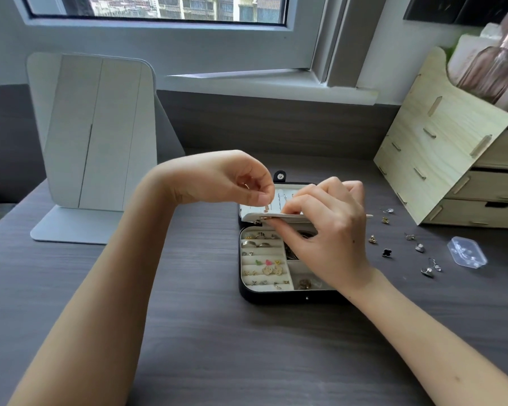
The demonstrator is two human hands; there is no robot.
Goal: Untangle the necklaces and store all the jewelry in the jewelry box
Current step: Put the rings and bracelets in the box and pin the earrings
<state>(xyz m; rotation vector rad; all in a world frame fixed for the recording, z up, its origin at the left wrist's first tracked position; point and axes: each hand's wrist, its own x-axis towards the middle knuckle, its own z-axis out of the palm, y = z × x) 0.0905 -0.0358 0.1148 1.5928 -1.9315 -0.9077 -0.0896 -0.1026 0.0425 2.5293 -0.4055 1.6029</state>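
Jewelry box (242,289) largely filled; left hand (217,181) pinches a necklace (267,208), right hand (329,232) pinches the lid flap (251,217); earrings (419,247) remain outside.

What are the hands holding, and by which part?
Left hand pinches what looks like a gold necklace, just above its dangling end. Right hand holds the pale inner flap of the jewelry box by its front edge.

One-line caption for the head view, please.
Left hand pinches a small gold piece above the open jewelry box, right hand holds its inner flap; loose earrings lie on the desk.
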